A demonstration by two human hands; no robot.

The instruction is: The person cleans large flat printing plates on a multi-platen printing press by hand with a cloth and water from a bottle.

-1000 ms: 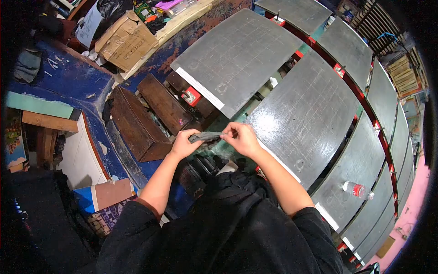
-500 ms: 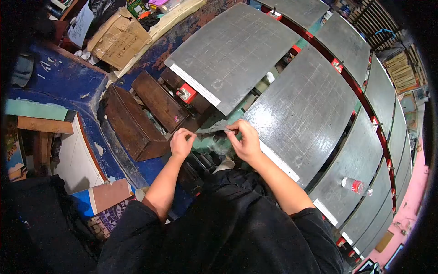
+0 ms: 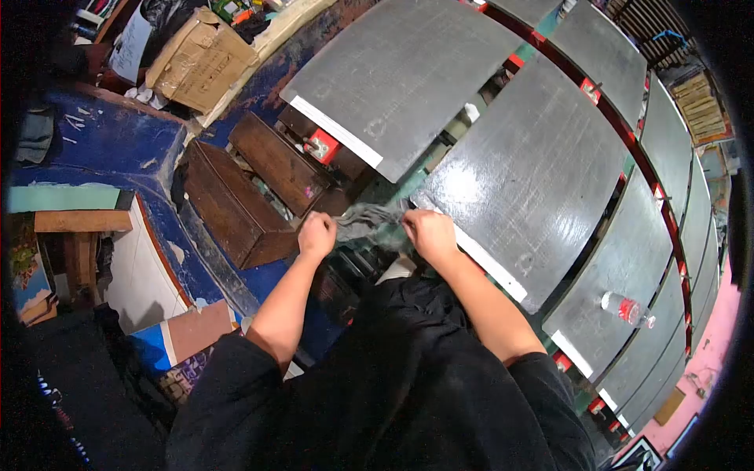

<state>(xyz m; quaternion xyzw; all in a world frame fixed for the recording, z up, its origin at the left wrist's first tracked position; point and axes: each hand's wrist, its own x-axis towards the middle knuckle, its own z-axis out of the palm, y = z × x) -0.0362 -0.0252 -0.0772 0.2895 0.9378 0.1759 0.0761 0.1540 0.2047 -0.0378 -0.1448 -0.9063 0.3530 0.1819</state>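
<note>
A crumpled, thin grey cloth (image 3: 367, 222) stretches between my two hands in front of my body. My left hand (image 3: 316, 235) is closed on its left end, beside a brown wooden box (image 3: 228, 204). My right hand (image 3: 430, 235) pinches the right end, close to the near corner of a grey flat board (image 3: 526, 173) with a white strip along its near edge. The middle of the cloth hangs loose and is slightly blurred. Its ends are hidden inside my fingers.
Several grey boards, among them a large one (image 3: 408, 78), stand in rows along a dark red rail (image 3: 613, 129) with red clamps. A plastic bottle (image 3: 626, 308) lies on one board. A cardboard box (image 3: 203, 67) sits at the upper left, and a pink wall (image 3: 711, 337) is at the right.
The cloth now shows wider and more spread between my hands. My right hand has moved slightly right and turned knuckles up. The view has shifted a little.
</note>
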